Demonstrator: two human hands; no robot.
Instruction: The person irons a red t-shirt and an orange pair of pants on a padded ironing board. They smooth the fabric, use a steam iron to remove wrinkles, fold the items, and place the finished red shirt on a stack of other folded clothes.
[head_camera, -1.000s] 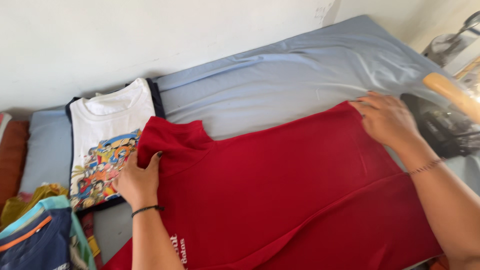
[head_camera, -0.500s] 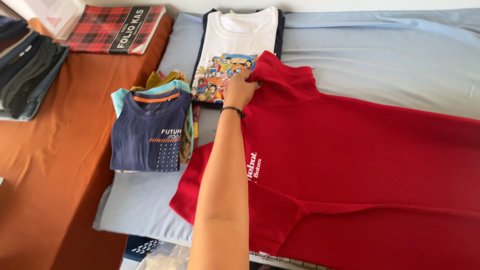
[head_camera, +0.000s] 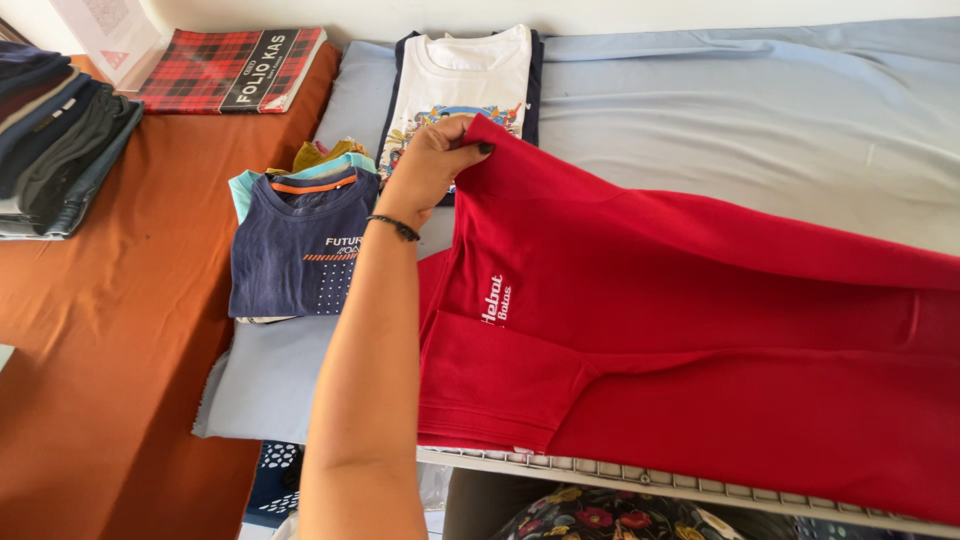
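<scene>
The left hand (head_camera: 432, 160), a thin black band at its wrist, sits just above the middle of the frame, its fingers pinched shut on a corner of the big red cotton shirt (head_camera: 700, 330) and lifting that corner off the surface. From the pinch the red shirt spreads down and to the right, filling most of the lower right of the frame, with small white lettering near its left edge just below the forearm. It lies over a pale blue cloth-covered ironing surface (head_camera: 760, 110) that runs across the top right. Right behind the hand, at top centre, lies a white T-shirt with a colourful cartoon print (head_camera: 470, 80), partly hidden by the knuckles. Just left of the forearm sits a folded navy T-shirt with an orange-trimmed collar (head_camera: 295, 250), on top of a small pile. Further left is an orange-brown sheet (head_camera: 120, 330), with a stack of dark folded garments (head_camera: 55, 140) at the upper left edge and a red tartan-covered book (head_camera: 230, 68) beside it. The right hand is out of sight.
</scene>
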